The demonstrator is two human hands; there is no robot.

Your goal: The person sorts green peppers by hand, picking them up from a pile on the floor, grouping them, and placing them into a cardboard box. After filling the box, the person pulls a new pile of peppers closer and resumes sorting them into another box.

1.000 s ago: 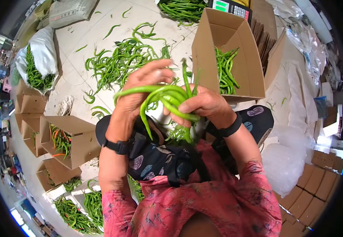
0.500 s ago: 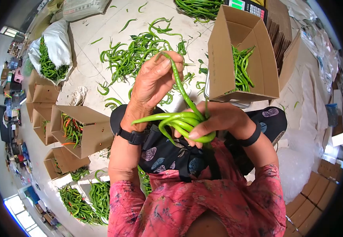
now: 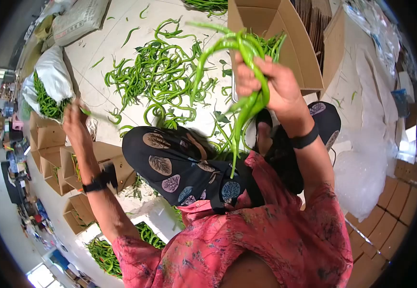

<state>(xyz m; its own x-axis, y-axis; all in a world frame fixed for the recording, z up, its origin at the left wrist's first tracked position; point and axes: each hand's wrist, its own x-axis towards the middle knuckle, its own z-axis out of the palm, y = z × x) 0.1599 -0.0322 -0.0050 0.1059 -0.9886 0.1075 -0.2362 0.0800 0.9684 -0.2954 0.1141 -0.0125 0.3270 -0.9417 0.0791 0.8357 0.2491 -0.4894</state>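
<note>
Peppers (image 3: 253, 102), long, curved, glossy green, clutched in your right hand (image 3: 276, 85).
Your left hand (image 3: 75, 122) is blurred beside one slim green pepper (image 3: 85, 111); whether gripped, unclear.

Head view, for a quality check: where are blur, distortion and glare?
Head view: left hand smeared, tips of green peppers in right hand blurred; scene bends fisheye-like toward black corners; bright patch at bottom left looks washed out.

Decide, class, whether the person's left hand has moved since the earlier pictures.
Yes. Judged against the white sack, the left hand has moved leftward, and now appears much closer to that sack.
</note>
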